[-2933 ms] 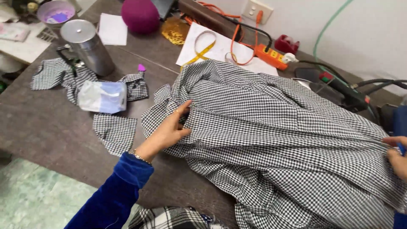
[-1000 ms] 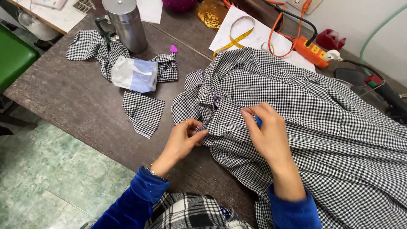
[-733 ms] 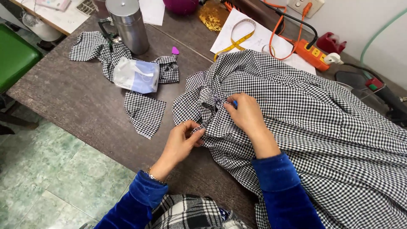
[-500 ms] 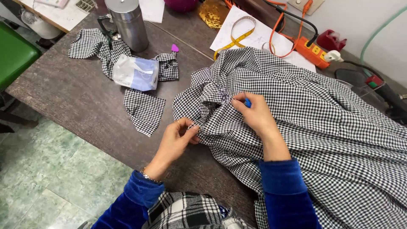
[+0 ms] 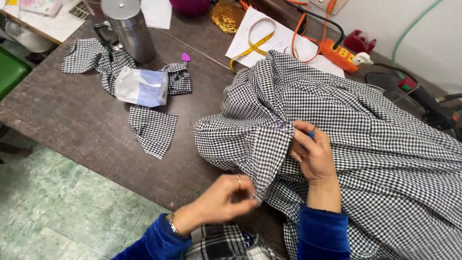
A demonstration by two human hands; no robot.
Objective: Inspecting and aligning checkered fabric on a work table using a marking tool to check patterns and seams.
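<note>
A large black-and-white checked cloth (image 5: 346, 125) lies heaped over the right half of the dark table (image 5: 72, 130). My left hand (image 5: 226, 197) pinches a corner of that cloth near the table's front edge and pulls it toward me. My right hand (image 5: 313, 154) grips a fold of the same cloth higher up, where small purple marks show on the weave; a small blue thing peeks from between its fingers. Both sleeves are blue velvet.
Checked scraps (image 5: 154, 127) and a clear plastic bag (image 5: 140, 86) lie to the left, by a metal canister (image 5: 129, 29). A yellow tape measure (image 5: 255, 43) lies on white paper; an orange power strip (image 5: 337, 50) with cables sits at the back. Green tiled floor (image 5: 72, 216) lies below the edge.
My left hand has drawn the cloth's corner down toward the front edge, stretching a fold. My right hand has shifted right and taken hold of the fold.
</note>
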